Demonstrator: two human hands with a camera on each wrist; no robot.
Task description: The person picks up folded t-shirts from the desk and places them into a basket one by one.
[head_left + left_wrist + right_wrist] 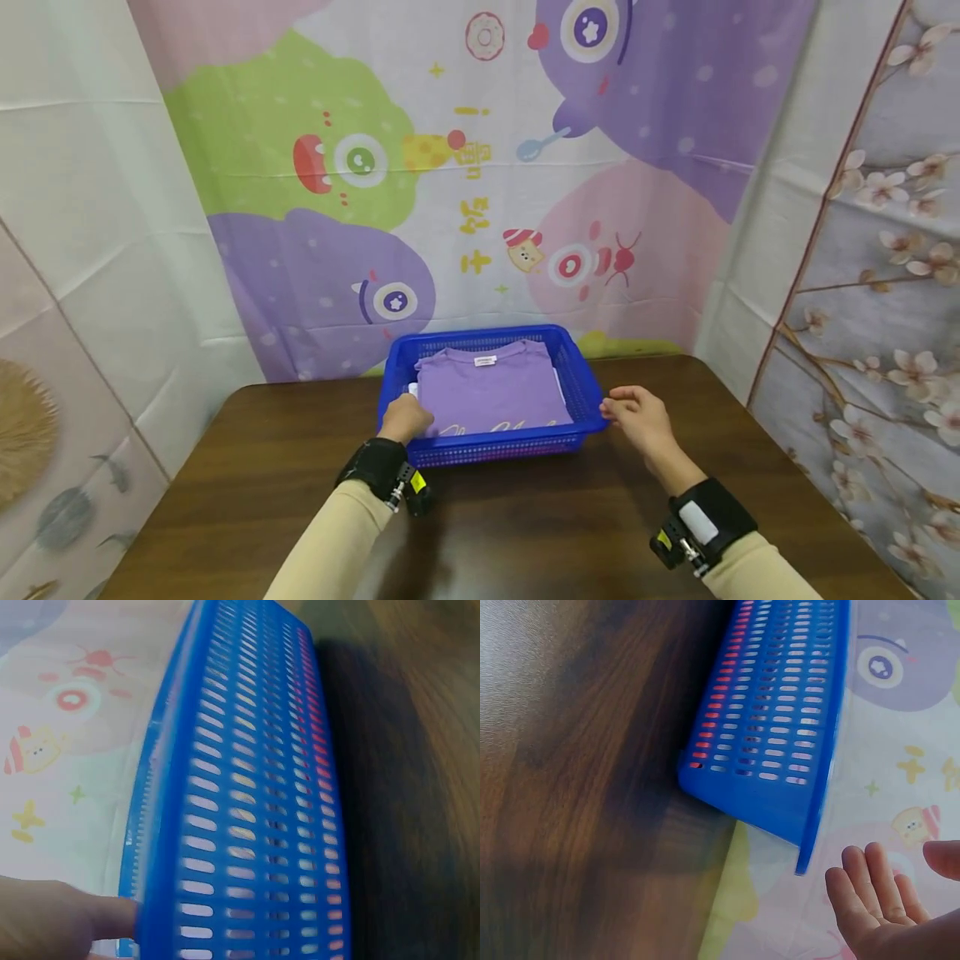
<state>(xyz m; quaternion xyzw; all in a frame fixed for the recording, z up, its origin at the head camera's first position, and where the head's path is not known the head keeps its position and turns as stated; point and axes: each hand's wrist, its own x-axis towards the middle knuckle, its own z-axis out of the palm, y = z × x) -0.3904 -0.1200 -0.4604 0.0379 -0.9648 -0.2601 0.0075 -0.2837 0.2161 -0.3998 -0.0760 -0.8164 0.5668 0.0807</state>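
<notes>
A blue plastic basket (491, 448) with slotted walls stands on the wooden table. Inside it lies a folded purple T-shirt (491, 387) with a pale collar label and light lettering. My left hand (406, 418) is at the basket's front left corner, partly over the rim. One finger (112, 917) meets the rim in the left wrist view; the other fingers are mostly hidden, so I cannot tell whether they grip. Just off the front right corner is my right hand (639, 417), holding nothing. Its fingers (883, 881) are loosely extended and the thumb is apart.
Brown wooden tabletop (525, 525) extends in front of the basket and to both sides. Behind it hangs a cartoon-print curtain (480, 300); a flowered cloth (862, 333) hangs at the right. A small white item (412, 388) shows beside the shirt. Black straps (712, 518) with cameras circle both wrists.
</notes>
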